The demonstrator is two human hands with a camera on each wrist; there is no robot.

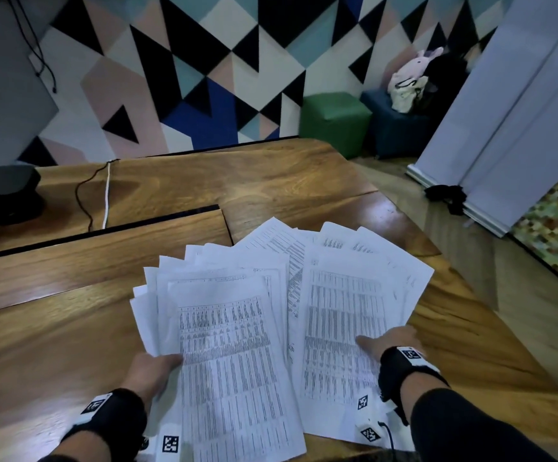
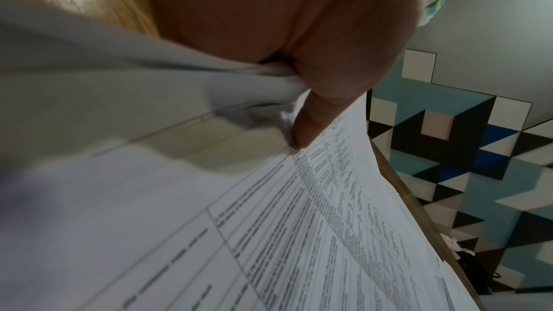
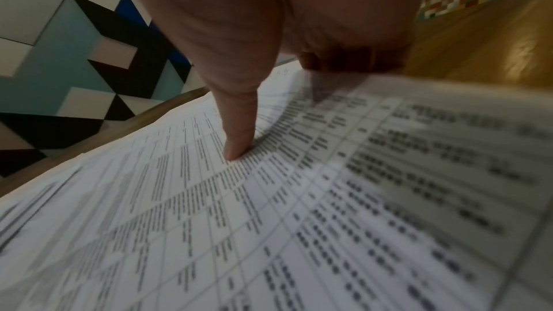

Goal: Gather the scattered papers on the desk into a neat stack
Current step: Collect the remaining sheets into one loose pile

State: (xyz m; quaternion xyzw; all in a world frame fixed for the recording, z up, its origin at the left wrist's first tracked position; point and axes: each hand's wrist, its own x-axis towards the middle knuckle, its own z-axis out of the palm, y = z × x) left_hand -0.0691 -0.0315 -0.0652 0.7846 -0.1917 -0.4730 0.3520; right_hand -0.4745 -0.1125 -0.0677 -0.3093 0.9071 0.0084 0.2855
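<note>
White printed sheets lie fanned in two overlapping bunches at the near side of the wooden desk [image 1: 71, 345]. My left hand [image 1: 151, 371] grips the left bunch of papers [image 1: 231, 345] at its left edge. The left wrist view shows the thumb [image 2: 311, 127] pinching those sheets [image 2: 299, 233] from above. My right hand [image 1: 391, 341] holds the right bunch of papers [image 1: 344, 311] at its right edge. In the right wrist view its thumb [image 3: 239, 127] presses on the top sheet [image 3: 269, 221] and its fingers [image 3: 353, 60] curl around the edge. More sheets [image 1: 281, 245] stick out behind both bunches.
A dark monitor base [image 1: 4, 191] and two cables [image 1: 106, 195] sit at the far left of the desk. A dark slot [image 1: 104, 228] runs across the desktop. Past the desk's right edge stand a green pouf [image 1: 336, 120] and a white banner stand [image 1: 504, 128].
</note>
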